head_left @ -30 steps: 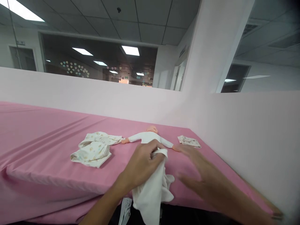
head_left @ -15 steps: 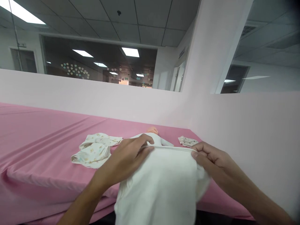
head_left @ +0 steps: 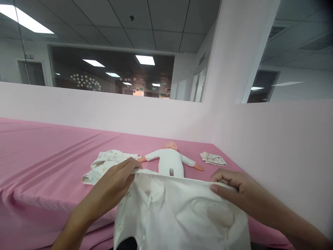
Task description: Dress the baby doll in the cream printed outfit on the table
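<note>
The white garment [head_left: 187, 211] you hold is thin, matt cloth, softly creased. Below it you have a pink sheet [head_left: 65, 152] of matt fabric, smooth in places, wrinkled in others. Your doll [head_left: 170, 161] has a smooth, plastic-looking head and hands. The patterned clothes [head_left: 110, 158] and folded cloth [head_left: 213, 159] are matt printed fabric; the wall [head_left: 104, 113] facing you looks smooth and painted.

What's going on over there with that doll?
Someone's left hand and right hand are holding a white garment, stretching its top edge between them. Beyond it, the doll lies on the pink cover with its arms spread. Patterned clothing lies to the left of the doll, and a folded cloth to the right.
</note>
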Demonstrator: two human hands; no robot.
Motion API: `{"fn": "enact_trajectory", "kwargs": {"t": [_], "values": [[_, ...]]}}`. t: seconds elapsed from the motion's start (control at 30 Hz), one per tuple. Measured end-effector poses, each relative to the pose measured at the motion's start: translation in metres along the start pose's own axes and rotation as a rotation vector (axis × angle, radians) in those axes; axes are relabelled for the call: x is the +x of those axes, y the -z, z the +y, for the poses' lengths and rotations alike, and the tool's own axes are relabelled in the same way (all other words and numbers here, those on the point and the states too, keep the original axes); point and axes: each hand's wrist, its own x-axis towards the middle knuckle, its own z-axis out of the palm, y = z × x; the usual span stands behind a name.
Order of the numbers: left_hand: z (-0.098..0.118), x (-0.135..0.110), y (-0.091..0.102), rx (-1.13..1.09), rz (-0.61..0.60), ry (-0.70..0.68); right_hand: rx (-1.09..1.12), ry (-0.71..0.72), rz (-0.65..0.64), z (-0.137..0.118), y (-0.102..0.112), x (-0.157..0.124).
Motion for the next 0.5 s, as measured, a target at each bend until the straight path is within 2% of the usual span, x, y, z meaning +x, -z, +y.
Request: {"fn": "enact_trajectory", "kwargs": {"t": [0.13,0.2,0.33,0.43,0.5], "values": [[-0.018,-0.008,0.013,-0.268,-0.087,0.053,-0.025,0.05,-0.22,0.013,-0.003,0.003],[-0.026,-0.007,0.019,-0.42,-0.051,0.088,-0.01,0.049,-0.269,0.018,-0.004,0.007],[-0.038,0.009,0.024,-0.634,0.115,0.267,0.085,0.053,-0.232,0.017,0.002,0.025],[-0.058,0.032,0.015,-0.637,0.125,0.352,0.14,0.078,-0.131,0.009,0.004,0.05],[-0.08,0.05,0.001,-0.604,0.101,0.365,0.178,0.09,-0.106,0.007,0.001,0.074]]}}
